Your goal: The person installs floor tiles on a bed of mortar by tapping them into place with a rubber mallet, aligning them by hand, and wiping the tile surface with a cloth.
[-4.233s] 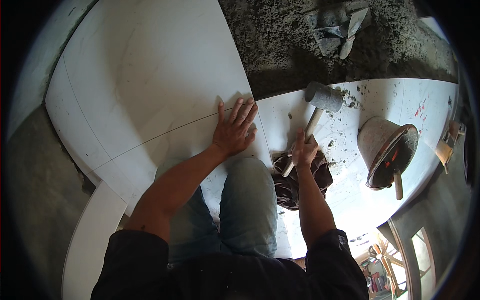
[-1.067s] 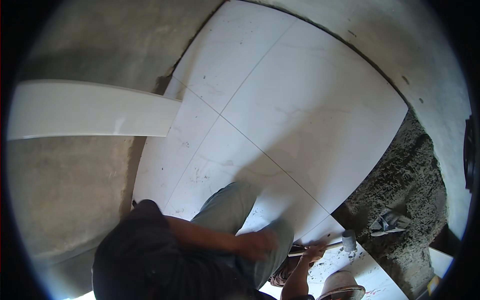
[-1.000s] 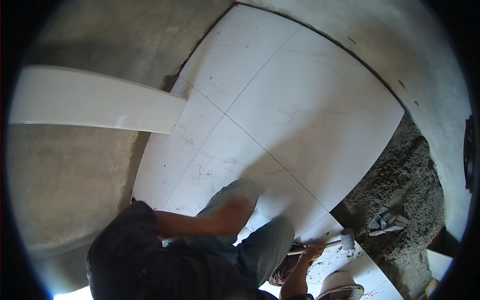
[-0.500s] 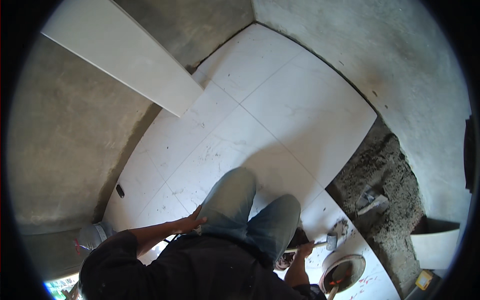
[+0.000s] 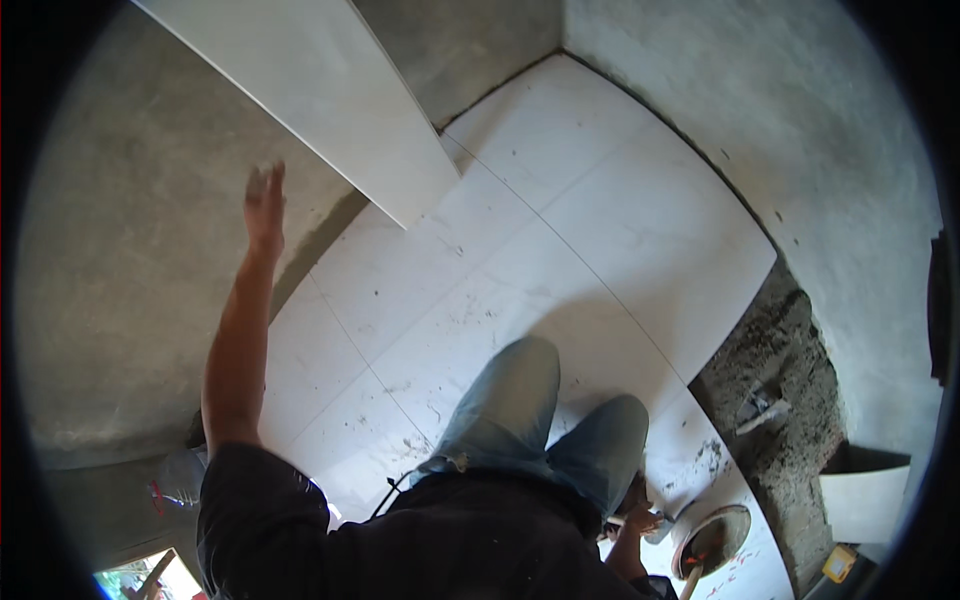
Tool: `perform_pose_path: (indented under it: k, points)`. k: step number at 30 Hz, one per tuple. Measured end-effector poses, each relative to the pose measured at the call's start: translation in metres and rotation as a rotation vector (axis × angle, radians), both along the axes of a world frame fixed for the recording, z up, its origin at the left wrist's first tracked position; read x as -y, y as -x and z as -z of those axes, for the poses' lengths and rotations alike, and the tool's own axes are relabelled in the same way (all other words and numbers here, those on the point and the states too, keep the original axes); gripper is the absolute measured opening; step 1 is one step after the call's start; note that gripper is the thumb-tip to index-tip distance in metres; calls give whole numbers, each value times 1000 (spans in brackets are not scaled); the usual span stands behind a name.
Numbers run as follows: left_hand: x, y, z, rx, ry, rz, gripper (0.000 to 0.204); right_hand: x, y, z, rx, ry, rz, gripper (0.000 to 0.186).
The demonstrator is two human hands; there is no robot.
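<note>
My left arm is stretched out to the far left. My left hand is open and a little blurred, its fingers extended in front of the bare grey wall; I cannot tell if it touches it. A large white tile panel stands tilted to the right of that hand. Down by my right knee, my right hand is closed around the handle of a mallet with a grey head. Just right of the mallet sits a round bucket with a wooden handle sticking out.
White tiles cover the floor beneath me. On the right lies a strip of rough grey mortar with a trowel on it. A white tile piece and a yellow tool lie at the lower right.
My left hand has left my thigh and swung up and out toward the left wall. My right hand still grips the mallet, now lower beside the bucket. The whole view has shifted slightly.
</note>
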State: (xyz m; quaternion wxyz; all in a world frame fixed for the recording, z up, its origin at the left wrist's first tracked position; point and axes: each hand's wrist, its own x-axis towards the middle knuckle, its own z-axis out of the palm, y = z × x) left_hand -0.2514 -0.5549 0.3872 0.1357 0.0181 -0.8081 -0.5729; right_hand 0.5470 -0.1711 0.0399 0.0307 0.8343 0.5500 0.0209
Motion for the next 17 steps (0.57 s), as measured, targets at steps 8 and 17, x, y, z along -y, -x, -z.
perform_pose_path:
  k: [8, 17]
  points:
    - [-28, 182, -64, -118, 18, -416, 86, -31, 138, -58, -418, 84, -820, 28]
    - [-8, 104, -116, -763, -91, -46, 76, -11, 422, -214, -1262, 381, -710, 33]
